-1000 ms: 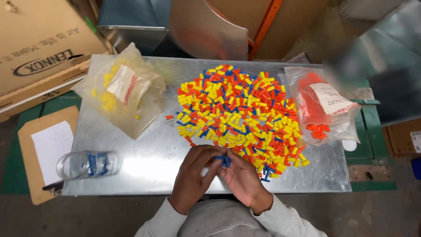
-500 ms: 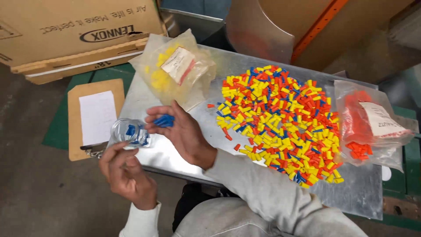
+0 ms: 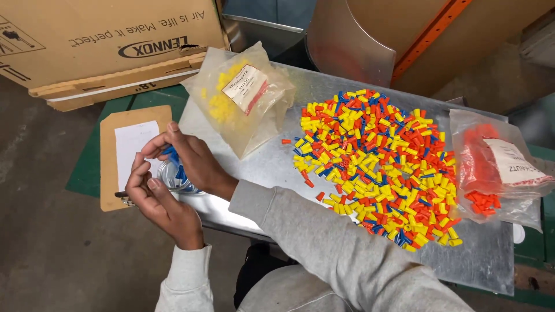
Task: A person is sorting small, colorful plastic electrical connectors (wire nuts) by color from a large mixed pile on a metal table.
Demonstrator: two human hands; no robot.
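Head view: both hands — left hand, right hand — grip a clear bag (blue caps inside).

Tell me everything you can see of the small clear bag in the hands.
The small clear bag is thin, see-through plastic, crumpled, with a few blue connectors showing inside. It is held at the left end of the metal table, beside a clipboard. The left hand cups it from below; the right hand covers its top, fingers at the opening. How full it is cannot be told.
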